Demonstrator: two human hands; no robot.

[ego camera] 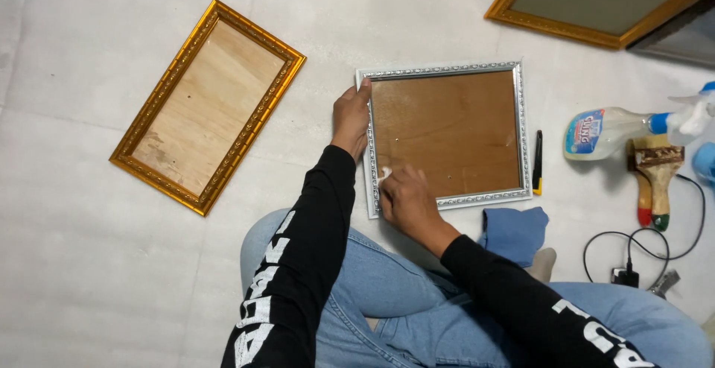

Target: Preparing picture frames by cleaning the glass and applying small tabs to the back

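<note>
Head cam, looking down at a white floor (89, 278). Far left I see a gold frame (208, 106) lying flat w/ a light wood back, tilted diagonal, well apart from the hands.

My left hand (351, 117) rests on the left edge of the silver frame (445, 136), near its top left corner, fingers curled over the rim and pressing it down; not closed round it. The silver frame lies flat on the floor in front of my knees, brown backing board up.

My right hand (404, 199) sits at the frame's bottom left corner, fingers pinched on a small white wad (385, 174), prob tissue or cloth, touching the frame's left rail.

Just right of the frame: a black and yellow cutter (537, 162), parallel to the rail. Below it a blue cloth (515, 232), by my knee. Further right a spray bottle (618, 131) on its side, a paintbrush (657, 178) next to it, and a black cable (646, 245) w/ plug. Top right, another gold frame (588, 3), partly cut off.
</note>
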